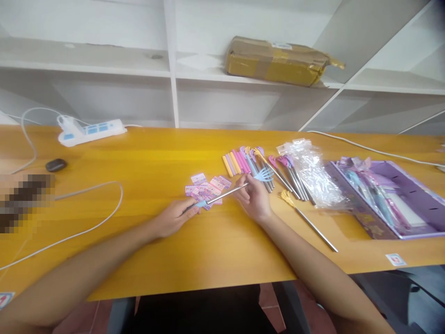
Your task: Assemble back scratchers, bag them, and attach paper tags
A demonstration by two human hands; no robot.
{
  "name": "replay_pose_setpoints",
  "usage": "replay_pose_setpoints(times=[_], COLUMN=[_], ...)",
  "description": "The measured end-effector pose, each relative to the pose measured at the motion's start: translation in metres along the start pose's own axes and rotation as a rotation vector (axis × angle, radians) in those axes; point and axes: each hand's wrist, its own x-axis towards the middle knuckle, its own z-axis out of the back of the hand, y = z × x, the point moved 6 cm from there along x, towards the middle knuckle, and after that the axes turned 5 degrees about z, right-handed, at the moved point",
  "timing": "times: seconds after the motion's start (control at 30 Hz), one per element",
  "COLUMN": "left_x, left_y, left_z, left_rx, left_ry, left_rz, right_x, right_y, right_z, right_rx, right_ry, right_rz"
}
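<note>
Between my two hands I hold a back scratcher (226, 192) with a light blue claw head and a metal rod. My left hand (179, 215) is closed around its blue handle end. The fingers of my right hand (255, 197) pinch the rod near the claw. Small printed cards (200, 189) lie in a pile just behind the rod. Farther back is a row of coloured handles (236, 161) in yellow, purple and pink. Several metal rods with claw heads (287, 174) lie to the right of them. A yellow-clawed back scratcher (313, 223) lies alone beside my right forearm.
Clear plastic bags (318, 178) are heaped at right, next to a purple box (375, 227) holding wrapped back scratchers. A power strip (92, 133), a black object (55, 165) and a white cable (118, 204) are on the left. A taped carton (278, 62) sits on the shelf.
</note>
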Motion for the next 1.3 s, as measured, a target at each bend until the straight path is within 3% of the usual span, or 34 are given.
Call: replay_pose_setpoints(times=[0.23,0.53,0.7,0.97,1.3], left_x=[0.000,-0.002,0.000,0.000,-0.001], left_y=[-0.002,0.005,0.006,0.006,-0.004], left_z=[0.000,0.000,0.004,0.007,0.009], left_rx=[0.005,-0.076,0.006,0.055,0.113], left_ry=[-0.018,-0.061,-0.166,-0.238,-0.274], left_rz=[0.001,-0.020,0.016,-0.022,-0.090], right_x=[-0.002,-0.003,-0.001,0.006,0.006], right_y=[-0.001,0.014,0.017,0.008,0.005], right_z=[0.003,-0.010,-0.002,0.000,0.014], right_rx=[-0.081,-0.140,-0.117,0.069,-0.062], right_ry=[-0.029,0.008,-0.037,0.067,0.086], right_rz=[0.045,0.067,0.047,-0.056,-0.025])
